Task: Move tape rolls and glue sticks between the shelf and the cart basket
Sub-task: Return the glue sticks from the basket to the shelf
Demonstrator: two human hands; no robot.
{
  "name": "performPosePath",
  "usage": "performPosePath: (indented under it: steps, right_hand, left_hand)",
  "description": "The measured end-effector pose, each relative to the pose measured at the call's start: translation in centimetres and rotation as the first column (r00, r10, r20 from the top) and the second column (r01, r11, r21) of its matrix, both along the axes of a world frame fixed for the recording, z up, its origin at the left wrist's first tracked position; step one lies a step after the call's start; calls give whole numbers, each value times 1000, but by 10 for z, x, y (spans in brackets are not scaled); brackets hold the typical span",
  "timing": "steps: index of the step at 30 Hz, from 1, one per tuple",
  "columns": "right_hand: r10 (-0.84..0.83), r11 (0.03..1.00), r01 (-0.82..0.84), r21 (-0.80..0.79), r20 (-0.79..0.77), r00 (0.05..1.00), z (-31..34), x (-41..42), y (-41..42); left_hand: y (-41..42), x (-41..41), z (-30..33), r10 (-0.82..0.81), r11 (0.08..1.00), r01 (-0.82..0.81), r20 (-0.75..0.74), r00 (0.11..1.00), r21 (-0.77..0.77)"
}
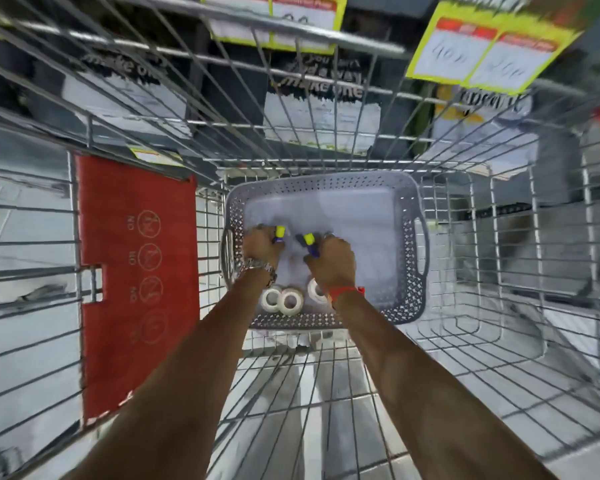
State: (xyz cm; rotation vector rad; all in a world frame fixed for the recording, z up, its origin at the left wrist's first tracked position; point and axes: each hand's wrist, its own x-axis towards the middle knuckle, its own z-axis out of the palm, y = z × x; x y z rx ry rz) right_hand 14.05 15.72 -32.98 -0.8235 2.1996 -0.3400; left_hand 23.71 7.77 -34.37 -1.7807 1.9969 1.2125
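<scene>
Hands' grips clamp glue sticks: left hand (261, 244), right hand (333, 261), over basket (407, 296)

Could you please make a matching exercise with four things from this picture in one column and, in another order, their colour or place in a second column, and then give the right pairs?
Things
1. left hand
2. tape rolls
3. child-seat flap
4. basket

Descriptions
A. red, on the left side of the cart
B. white, lying at the near end of the basket floor
C. grey, perforated walls, standing inside the cart
D. closed around a glue stick with a yellow cap

Pairs: 1-D, 2-B, 3-A, 4-C
</scene>
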Motion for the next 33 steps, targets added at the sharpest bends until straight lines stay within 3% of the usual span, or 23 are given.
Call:
performPosePath:
  steps: [4,7,10,13,16,18,22,24,29,33]
  right_hand:
    - [-142,985,140,-104,-11,990,37,-20,1]
    - [-265,898,262,-353,42,963,77,-29,4]
    - [-438,608,473,-638,226,870,143,-42,2]
    - [-506,322,489,-811,289,813,204,-66,-12]
    - [-455,239,407,-882,268,849,251,-94,-36]
    - [-454,308,327,-893,163,876,270,-111,-49]
    - [-413,495,224,-839,0,911,281,-137,-71]
    - [-377,561,206,-802,-26,926,279,-142,-76]
    - [-348,591,231,-773,14,938,273,-144,-78]
    - [-349,596,244,-765,26,937,275,-148,-80]
  left_hand:
    - [8,-7,34,-11,990,-10,-147,989,-144]
    - [15,-17,82,6,968,-114,-434,901,-223]
    - [14,-42,160,24,934,-266,-699,715,-240]
    - [0,-73,233,-4,871,-427,-870,492,-245]
    - [-25,-107,277,4,868,-468,-939,343,-168]
    - [-42,-126,294,-8,867,-455,-919,394,-202]
    - [-64,-149,307,-93,821,-376,-752,653,-429]
    - [-68,-155,309,-100,814,-322,-664,741,-482]
    - [-76,-163,301,-182,794,-119,-420,889,-596]
    - [-77,-171,302,-306,727,96,-197,931,-679]
